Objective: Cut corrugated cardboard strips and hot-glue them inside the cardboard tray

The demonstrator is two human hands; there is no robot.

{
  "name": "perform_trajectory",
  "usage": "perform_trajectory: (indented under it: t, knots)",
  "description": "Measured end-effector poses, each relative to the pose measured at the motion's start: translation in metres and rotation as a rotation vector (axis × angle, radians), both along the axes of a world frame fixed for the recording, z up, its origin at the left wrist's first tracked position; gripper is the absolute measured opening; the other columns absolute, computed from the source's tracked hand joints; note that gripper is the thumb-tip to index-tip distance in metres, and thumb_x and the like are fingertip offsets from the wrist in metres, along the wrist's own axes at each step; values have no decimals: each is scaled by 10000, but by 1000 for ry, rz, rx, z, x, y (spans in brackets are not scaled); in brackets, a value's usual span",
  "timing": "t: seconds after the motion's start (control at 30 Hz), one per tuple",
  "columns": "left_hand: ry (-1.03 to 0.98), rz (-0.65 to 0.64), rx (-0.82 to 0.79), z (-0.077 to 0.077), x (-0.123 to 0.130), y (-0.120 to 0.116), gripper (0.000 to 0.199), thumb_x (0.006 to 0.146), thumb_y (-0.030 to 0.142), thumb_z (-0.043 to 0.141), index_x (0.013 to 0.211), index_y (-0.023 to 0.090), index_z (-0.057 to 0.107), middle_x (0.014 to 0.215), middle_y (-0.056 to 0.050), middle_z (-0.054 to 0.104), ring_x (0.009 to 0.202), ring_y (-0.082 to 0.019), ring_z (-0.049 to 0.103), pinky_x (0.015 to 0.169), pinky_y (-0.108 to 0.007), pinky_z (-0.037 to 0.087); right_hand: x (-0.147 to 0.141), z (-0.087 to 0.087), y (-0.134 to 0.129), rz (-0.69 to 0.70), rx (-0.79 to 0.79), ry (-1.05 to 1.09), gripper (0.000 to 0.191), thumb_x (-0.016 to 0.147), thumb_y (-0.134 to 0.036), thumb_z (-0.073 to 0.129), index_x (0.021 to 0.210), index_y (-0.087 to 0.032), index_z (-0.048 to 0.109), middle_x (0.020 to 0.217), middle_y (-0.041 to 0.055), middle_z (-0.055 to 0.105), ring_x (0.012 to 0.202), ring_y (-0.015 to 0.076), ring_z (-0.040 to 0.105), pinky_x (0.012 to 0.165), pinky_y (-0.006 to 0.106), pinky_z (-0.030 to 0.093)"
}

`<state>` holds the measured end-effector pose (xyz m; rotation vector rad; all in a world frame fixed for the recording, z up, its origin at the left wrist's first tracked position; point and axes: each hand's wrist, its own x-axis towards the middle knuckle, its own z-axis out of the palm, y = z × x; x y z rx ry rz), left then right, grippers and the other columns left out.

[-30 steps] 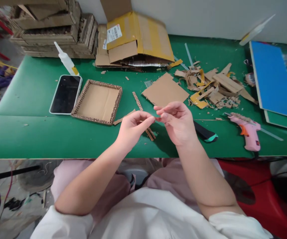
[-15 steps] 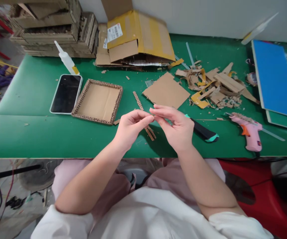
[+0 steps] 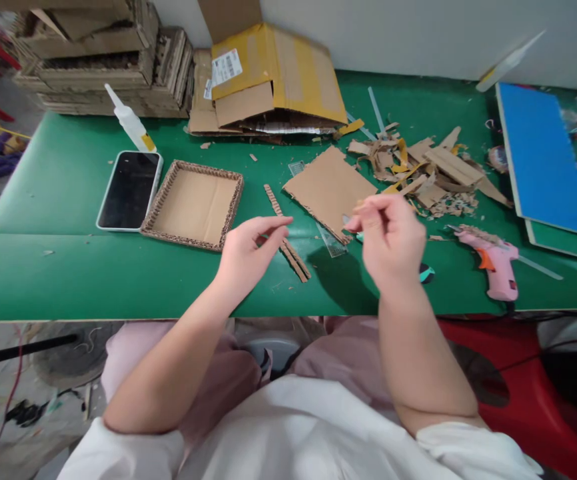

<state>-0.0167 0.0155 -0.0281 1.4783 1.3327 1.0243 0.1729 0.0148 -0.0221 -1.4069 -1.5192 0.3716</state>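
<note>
- The cardboard tray (image 3: 196,203) lay on the green table (image 3: 68,277).
- The left hand (image 3: 246,260) hovered, thumb and forefinger slightly parted, holding nothing visible.
- Cardboard strips (image 3: 295,260) lay just beside.
- A cardboard sheet (image 3: 326,187) lay near the pinched right hand (image 3: 395,241), its hold unclear.

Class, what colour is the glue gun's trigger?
Orange, on the pink glue gun; the head view shows it.

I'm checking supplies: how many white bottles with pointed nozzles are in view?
2: the left bottle just beyond the phone, the right bottle by the far edge of the blue board. Others may be hidden.
</note>
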Motion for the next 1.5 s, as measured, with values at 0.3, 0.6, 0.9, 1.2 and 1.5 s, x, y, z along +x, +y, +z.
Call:
perform_trajectory:
  t: [0.3, 0.6, 0.9, 1.2, 1.5]
  knots:
    - [851, -54, 160, -10, -1, 5, 384, 867, 384, 460, 1127, 152, 620, 739, -77, 629, 754, -237, 584, 615, -292, 380, 57, 7, 19, -320, 100, 86, 221, 797, -292, 541, 649, -148, 621, 521, -7, 562, 440, 70, 503, 424, 202, 414]
    - [954, -116, 229, -15, 6, -2, 318, 873, 393, 455, 1024, 176, 632, 931, -93, 651, 888, -247, 593, 627, -289, 399, 92, -6, 23, -389, -49, -138, 445, 738, -137, 550, 1178, -181, 609, 1136, 94, 636, 1037, 219, 610, 812, 321, 505]
    - [901, -156, 233, -12, 4, -1, 144, 849, 281, 523, 885, 170, 606, 875, -69, 635, 849, -209, 581, 715, -302, 439, 89, -12, 27, -473, -145, -158, 207, 764, -197, 567, 926, -141, 682, 767, 86, 704, 643, 175, 653, 585, 289, 520]
    - [167, -54, -29, -9, 0, 4, 338, 757, 205, 594, 1093, 174, 615, 755, 2, 620, 644, -96, 545, 652, -238, 456, 89, -16, 28, -338, -70, -112, 330, 761, -48, 482, 1021, -118, 673, 988, 127, 687, 864, 187, 674, 821, 318, 509]
    - [-371, -22, -237, -1, 5, 2, 200, 651, 311, 707, 742, 156, 618, 676, 17, 622, 656, -112, 611, 644, -236, 495, 69, -8, 26, -398, 78, -323, 246, 784, -162, 543, 982, -158, 689, 930, 78, 701, 924, 182, 629, 882, 337, 457]
